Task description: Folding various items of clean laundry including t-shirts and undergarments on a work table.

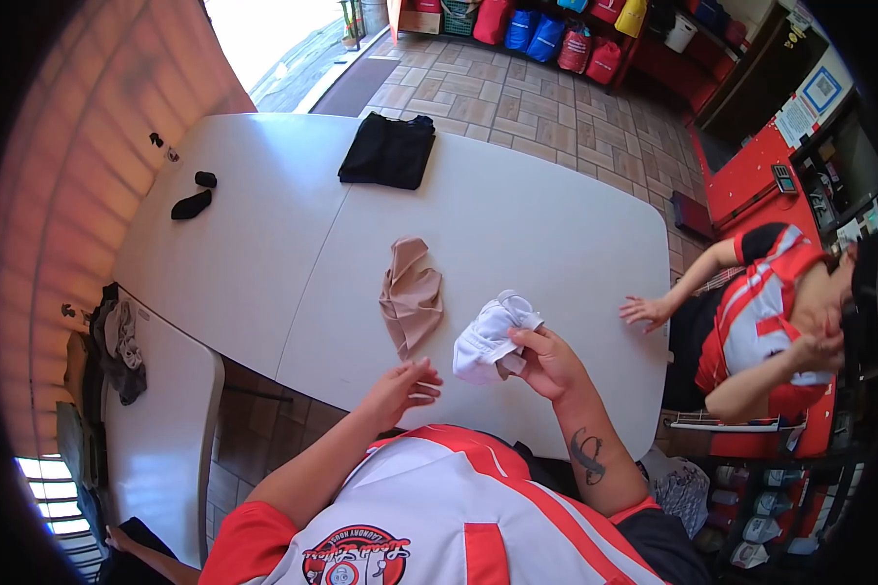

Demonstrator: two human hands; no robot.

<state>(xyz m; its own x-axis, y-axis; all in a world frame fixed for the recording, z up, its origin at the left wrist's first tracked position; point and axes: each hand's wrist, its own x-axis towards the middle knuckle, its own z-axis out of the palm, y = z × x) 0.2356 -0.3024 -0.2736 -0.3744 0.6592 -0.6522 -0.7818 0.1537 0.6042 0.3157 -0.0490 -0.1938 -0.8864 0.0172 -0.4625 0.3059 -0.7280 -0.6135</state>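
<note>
My right hand (552,360) grips a bunched white cloth garment (494,340) over the table's near side, with the thumb on top. Nothing is in my left hand (404,391), whose fingers are loosely apart near the table edge. Just beyond that hand, a crumpled tan garment (412,296) lies on the white folding table (527,205). Farther back sits a folded black garment (388,151). At the table's left, a black sock (192,205) rests beside a small rolled black item (205,179).
A co-worker (761,314) stands at the right, one hand at the table edge. On a second white table (154,431) to the left are grey clothes (122,344) and folded garments. Another person's hand (117,539) shows at lower left. Colourful bags (545,38) fill the back shelf.
</note>
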